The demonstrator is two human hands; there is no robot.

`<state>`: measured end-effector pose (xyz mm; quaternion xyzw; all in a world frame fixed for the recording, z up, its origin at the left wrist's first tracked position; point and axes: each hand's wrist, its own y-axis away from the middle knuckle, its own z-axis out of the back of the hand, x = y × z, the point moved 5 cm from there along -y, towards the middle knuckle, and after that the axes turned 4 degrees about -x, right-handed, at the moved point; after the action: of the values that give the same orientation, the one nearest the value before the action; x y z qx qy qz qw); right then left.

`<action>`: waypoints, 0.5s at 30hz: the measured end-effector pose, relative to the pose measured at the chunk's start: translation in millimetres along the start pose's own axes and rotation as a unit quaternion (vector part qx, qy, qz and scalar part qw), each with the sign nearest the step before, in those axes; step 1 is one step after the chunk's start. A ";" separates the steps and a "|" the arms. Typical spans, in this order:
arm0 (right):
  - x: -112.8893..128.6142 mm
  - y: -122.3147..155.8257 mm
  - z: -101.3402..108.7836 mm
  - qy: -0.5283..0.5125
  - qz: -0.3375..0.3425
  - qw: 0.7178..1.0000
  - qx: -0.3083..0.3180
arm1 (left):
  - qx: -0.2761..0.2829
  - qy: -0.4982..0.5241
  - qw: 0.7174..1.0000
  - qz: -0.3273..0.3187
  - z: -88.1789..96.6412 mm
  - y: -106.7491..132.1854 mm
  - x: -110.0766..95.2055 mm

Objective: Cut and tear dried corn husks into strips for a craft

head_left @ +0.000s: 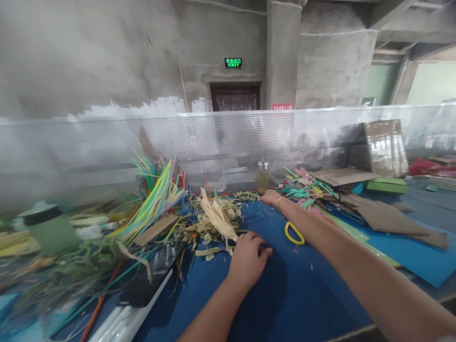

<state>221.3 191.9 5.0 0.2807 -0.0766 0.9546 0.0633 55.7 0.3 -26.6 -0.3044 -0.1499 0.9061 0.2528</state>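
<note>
Blue tabletop (pixel 302 289) spreads openly beside left hand (pixel 248 254), seemingly pinching husk (pixel 220 218)

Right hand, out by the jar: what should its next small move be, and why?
Probably a light pinch at the small pile of dried strips: the right hand reaches out with its fingertips close to it, contact unclear, while the left hand is at the narrow end of the pale husk, seemingly holding it.

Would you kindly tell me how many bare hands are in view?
2: left hand at the lower end of the pale, dried husk bundle; right hand near the clear, silver-topped jar. Others may be hidden.
</note>
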 end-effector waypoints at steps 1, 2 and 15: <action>1.7 15.6 4.5 0.050 0.050 0.997 0.007 | -0.004 -0.015 1.000 -0.008 1.3 -0.2 -0.2; 1.5 33.3 6.9 0.064 0.076 0.995 0.013 | -0.009 -0.032 0.999 -0.014 2.9 -0.6 0.2; 61.4 192.1 -46.8 0.150 0.238 0.958 0.050 | -0.066 -0.213 0.971 0.090 35.4 -6.0 30.8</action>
<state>114.0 16.9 -21.6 0.1107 -0.0832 0.9758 -0.1690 14.4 18.1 -11.5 -0.1331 -0.2318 0.9571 0.1115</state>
